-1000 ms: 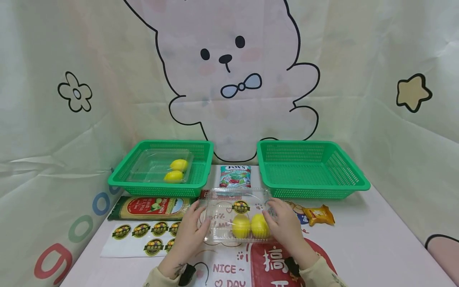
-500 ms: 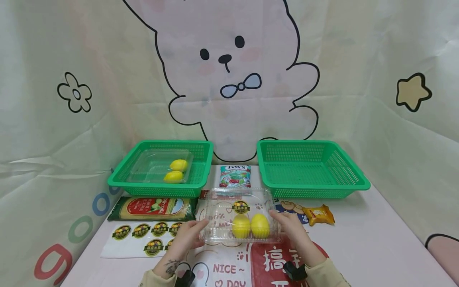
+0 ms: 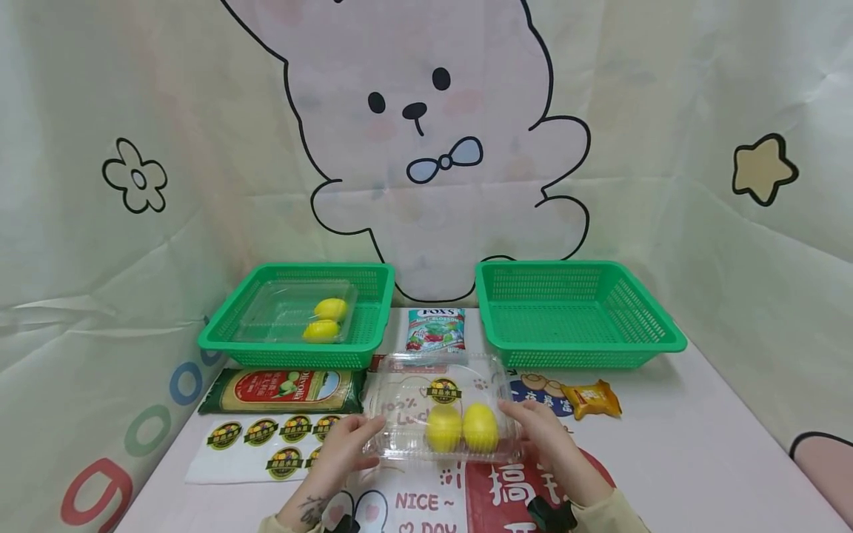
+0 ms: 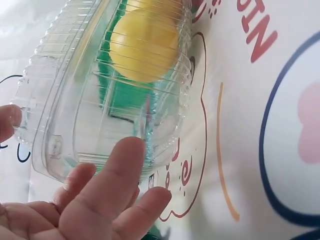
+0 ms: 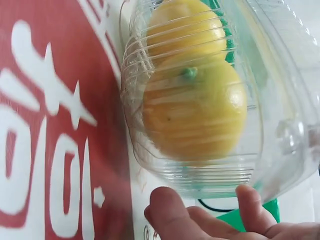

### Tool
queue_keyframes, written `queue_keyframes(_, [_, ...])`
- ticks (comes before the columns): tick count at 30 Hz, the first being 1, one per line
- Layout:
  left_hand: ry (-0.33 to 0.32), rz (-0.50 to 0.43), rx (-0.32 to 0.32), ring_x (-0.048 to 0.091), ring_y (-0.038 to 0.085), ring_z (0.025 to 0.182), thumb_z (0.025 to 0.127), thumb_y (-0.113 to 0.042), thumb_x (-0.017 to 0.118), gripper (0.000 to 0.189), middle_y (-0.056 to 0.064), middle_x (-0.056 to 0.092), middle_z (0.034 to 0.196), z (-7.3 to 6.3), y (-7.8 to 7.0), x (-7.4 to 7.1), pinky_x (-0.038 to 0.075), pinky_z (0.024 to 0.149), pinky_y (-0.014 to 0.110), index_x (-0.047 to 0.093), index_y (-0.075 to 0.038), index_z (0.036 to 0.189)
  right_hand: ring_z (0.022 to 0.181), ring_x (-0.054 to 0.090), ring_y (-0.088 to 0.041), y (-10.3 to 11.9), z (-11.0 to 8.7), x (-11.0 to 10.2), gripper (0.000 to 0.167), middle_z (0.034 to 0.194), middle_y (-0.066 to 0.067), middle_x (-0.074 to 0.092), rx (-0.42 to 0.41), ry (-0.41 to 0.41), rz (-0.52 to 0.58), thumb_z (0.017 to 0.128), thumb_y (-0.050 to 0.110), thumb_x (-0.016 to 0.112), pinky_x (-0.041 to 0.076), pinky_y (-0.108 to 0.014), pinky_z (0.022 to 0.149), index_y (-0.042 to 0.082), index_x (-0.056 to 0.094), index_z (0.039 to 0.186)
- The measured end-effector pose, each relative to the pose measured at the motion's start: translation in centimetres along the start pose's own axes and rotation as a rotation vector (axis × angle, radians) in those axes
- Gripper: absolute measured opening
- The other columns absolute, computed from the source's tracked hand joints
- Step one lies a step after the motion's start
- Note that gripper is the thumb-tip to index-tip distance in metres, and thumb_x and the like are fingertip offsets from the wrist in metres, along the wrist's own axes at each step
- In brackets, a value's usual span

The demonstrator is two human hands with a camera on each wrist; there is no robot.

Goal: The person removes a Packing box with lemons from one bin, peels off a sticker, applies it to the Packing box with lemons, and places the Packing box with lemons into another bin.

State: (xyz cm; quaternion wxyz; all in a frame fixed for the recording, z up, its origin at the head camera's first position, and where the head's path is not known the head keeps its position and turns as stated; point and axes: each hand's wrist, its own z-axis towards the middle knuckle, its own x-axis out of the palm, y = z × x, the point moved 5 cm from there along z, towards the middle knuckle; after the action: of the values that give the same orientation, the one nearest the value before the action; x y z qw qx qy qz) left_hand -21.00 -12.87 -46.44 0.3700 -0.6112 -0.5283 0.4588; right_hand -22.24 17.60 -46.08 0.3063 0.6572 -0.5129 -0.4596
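Note:
A clear plastic clamshell box with its lid closed is held level low over the middle of the table. Two yellow lemons lie in its right half, and a black-and-gold round sticker is on its lid. My left hand grips the left end; the left wrist view shows a thumb on the lid side and fingers against the base. At the opposite end my right hand grips the box, thumb uppermost. In the right wrist view, fingertips lie close to the base, partly cut off by the frame.
A green basket at back left holds another clear box with two lemons. At back right stands a second green basket. Around lie a candy bag, a pasta pack, a sticker sheet and an orange-wrapped snack.
Both hands have slid from the lid's upper sides down to the box's two ends. The box has shifted slightly toward me and tilted a little, with the lemons still inside.

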Motion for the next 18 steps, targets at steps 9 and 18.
queue_keyframes(9, [-0.009,-0.067,0.013,0.050,0.022,0.096,0.090,-0.038,0.057,0.040,0.011,0.048,0.099,-1.5,-0.8,-0.9,0.057,0.068,0.040,0.051,0.002,0.091,0.095,0.056,-0.030,0.6,-1.8,1.2,0.061,0.126,-0.026,0.042,-0.013,0.084,0.211,0.090,0.038,0.054,0.053,-0.044,0.081,-0.007,0.038,0.127])
queue_keyframes(18, [-0.030,-0.248,0.039,0.052,0.022,0.102,0.092,-0.037,0.054,0.041,0.012,0.048,0.112,-2.1,-1.5,-1.0,0.056,0.072,0.044,0.046,0.001,0.105,0.098,0.054,-0.029,1.5,-3.6,2.0,0.065,0.132,-0.029,0.035,-0.044,0.166,0.305,0.091,0.037,0.052,0.055,-0.044,0.077,-0.009,0.031,0.133])
